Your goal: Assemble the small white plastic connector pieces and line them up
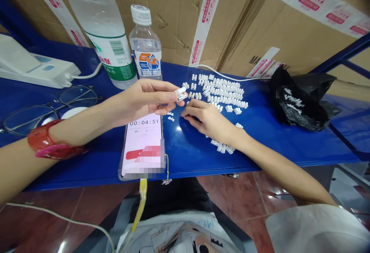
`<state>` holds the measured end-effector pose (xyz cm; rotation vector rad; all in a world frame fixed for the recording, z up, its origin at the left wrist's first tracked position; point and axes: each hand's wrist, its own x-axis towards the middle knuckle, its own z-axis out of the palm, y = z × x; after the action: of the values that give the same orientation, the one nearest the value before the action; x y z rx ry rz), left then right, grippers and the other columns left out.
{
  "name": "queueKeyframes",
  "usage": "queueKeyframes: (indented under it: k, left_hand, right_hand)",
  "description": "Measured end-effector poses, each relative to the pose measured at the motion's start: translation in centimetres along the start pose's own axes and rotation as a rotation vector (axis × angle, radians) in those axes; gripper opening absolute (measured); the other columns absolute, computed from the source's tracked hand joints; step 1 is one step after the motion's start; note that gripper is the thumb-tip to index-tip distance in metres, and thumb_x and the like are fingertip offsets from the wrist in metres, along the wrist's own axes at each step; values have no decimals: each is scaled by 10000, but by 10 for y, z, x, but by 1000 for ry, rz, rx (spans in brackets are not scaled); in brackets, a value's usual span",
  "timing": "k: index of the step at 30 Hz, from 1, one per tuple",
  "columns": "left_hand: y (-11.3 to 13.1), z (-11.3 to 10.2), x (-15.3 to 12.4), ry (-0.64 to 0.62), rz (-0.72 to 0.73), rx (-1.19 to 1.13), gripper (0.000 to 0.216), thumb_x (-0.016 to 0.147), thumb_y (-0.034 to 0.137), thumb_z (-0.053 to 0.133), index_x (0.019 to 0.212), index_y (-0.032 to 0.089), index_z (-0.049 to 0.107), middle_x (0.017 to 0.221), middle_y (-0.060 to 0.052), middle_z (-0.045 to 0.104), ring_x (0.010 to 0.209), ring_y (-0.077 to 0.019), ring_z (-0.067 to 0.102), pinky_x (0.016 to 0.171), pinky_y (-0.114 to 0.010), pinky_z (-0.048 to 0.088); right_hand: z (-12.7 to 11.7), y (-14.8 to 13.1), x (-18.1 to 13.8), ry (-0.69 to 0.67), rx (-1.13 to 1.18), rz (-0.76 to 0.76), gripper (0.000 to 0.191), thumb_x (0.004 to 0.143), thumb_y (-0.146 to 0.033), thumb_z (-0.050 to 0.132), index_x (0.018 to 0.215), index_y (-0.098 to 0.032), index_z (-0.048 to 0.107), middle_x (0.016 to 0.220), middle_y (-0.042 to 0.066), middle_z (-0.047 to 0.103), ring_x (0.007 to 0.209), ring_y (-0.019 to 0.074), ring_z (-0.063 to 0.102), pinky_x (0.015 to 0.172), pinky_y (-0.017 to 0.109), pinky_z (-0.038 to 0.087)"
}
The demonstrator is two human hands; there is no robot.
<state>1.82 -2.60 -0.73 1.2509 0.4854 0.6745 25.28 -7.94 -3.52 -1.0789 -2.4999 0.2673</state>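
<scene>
My left hand point(150, 98) is raised over the top of the phone, with its thumb and fingertips closed on a small white plastic connector point(181, 94). Just to its right, my right hand point(204, 118) is low over the blue tabletop, its fingers bent and drawn together. Whatever those fingertips may hold is hidden. Beyond the right hand, many more white connectors point(224, 89) lie in rows. Flat white pieces point(222, 146) are piled below the right wrist, partly covered by it. A few tiny white pieces point(170, 118) lie between the hands.
A phone point(143, 145) showing a timer lies at the table's front edge. Two water bottles point(111, 44) point(146, 48) stand behind the left hand. Glasses point(78, 95) and a power strip point(43, 69) are leftward. A black plastic bag point(300, 102) with white pieces sits right; cardboard boxes point(179, 17) line the back.
</scene>
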Motion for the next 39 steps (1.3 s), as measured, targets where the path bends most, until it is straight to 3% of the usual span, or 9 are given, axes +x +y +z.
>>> queueKeyframes:
  k: [5,8,12,15,20,30,39]
  left_hand:
    - [0,2,-1,42,0,43,102,796,120,814,888,159,833,823,-40,780,622,-84,581,584,-235,426]
    - [0,4,-1,70,27,161,125,772,188,861,894,183,837,767,-31,761,583,-86,544,553,-234,406]
    - [0,7,-2,159,97,337,191,743,263,885,924,219,842,861,-38,794,720,-148,672,608,-222,471]
    - [0,8,-2,178,112,394,200,748,293,876,927,212,842,890,-45,805,803,-178,721,653,-218,507]
    - [-3,8,-3,128,108,453,187,791,310,832,955,222,842,844,-15,807,756,-150,723,637,-198,518]
    - [-6,9,-4,141,135,452,146,784,296,813,911,226,828,773,-7,776,856,-207,779,682,-215,568]
    - [-4,12,-4,129,148,431,124,790,254,826,910,236,851,818,15,809,853,-187,789,725,-207,584]
  right_hand:
    - [-6,-7,-2,71,127,9,164,1003,-136,523,1000,-145,686,1015,91,627,821,160,611,744,327,566]
    - [-13,-10,0,177,472,121,45,968,-197,625,957,-178,665,954,38,635,826,137,619,720,282,559]
    - [-18,-11,3,210,1049,259,130,908,-271,761,934,-179,673,757,-38,637,609,64,544,567,210,468]
    - [-16,-13,6,261,1233,303,127,865,-241,812,903,-170,715,764,-32,674,593,47,528,542,196,428]
    - [-11,-21,8,330,1316,392,143,836,-281,861,883,-180,772,776,-17,694,618,54,530,541,199,421]
    - [-11,-24,10,359,1378,434,134,791,-264,882,849,-180,796,765,-4,697,657,67,545,521,206,349]
    - [-7,-26,11,364,1294,445,339,710,-376,957,849,-187,712,777,-28,666,698,76,543,544,210,378]
